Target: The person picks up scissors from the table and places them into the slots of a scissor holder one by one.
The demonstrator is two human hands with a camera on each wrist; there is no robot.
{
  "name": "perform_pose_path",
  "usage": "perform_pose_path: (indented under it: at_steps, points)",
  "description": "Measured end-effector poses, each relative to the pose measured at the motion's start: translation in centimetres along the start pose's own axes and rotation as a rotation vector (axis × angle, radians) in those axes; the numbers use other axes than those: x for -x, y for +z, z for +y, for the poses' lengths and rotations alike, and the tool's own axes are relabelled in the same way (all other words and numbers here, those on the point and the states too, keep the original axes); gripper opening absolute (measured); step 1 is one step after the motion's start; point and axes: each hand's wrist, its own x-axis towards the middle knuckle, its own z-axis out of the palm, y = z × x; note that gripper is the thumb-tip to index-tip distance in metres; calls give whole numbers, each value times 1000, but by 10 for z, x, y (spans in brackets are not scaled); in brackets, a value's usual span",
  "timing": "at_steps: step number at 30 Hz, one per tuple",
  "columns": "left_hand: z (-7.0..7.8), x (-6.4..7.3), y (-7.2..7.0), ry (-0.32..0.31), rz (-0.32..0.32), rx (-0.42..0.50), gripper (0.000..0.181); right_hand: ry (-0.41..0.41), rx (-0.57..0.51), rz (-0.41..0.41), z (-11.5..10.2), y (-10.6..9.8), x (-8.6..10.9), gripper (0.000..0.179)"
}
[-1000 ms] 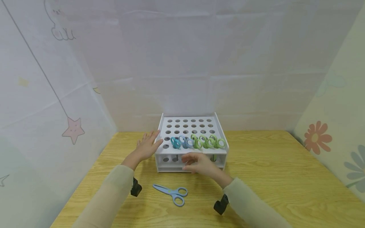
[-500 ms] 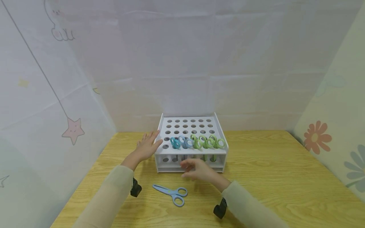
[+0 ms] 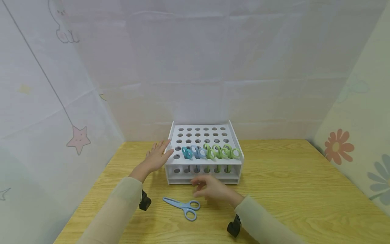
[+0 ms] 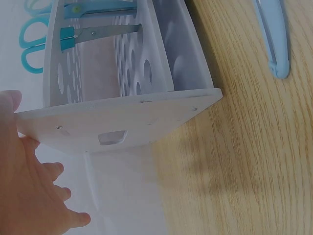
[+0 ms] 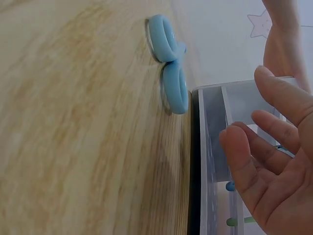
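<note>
A white rack (image 3: 201, 135) with rows of round holes stands on the wooden table. In its front row hang teal scissors (image 3: 187, 153), light blue scissors (image 3: 198, 151) and several green scissors (image 3: 223, 152), handles up. My left hand (image 3: 156, 156) rests at the rack's left side panel (image 4: 117, 122), fingers spread and thumb at the top edge. My right hand (image 3: 210, 187) hovers in front of the rack, holding nothing, fingers loosely bent. Another pair of light blue scissors (image 3: 184, 206) lies flat on the table, its handles (image 5: 173, 68) towards the right hand.
The wooden table (image 3: 283, 183) extends to both sides of the rack. A pale cloth backdrop (image 3: 195, 67) hangs close behind it. Printed cloth with a pink star (image 3: 78, 139) is on the left, and one with flowers (image 3: 338, 147) on the right.
My right hand has come down and towards me from the rack's front, nearing the scissors on the table. My left hand and the rack stay where they were.
</note>
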Motion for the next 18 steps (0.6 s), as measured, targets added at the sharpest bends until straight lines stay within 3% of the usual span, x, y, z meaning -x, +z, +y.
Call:
perform_pose_path:
  at_steps: [7, 18]
  points:
    - [-1, -1, 0, 3, -1, -5, 64, 4, 32, -53, -1, 3, 0, 41]
    - [0, 0, -1, 3, 2, -6, 63, 73, 21, -91, 4, 12, -1, 39]
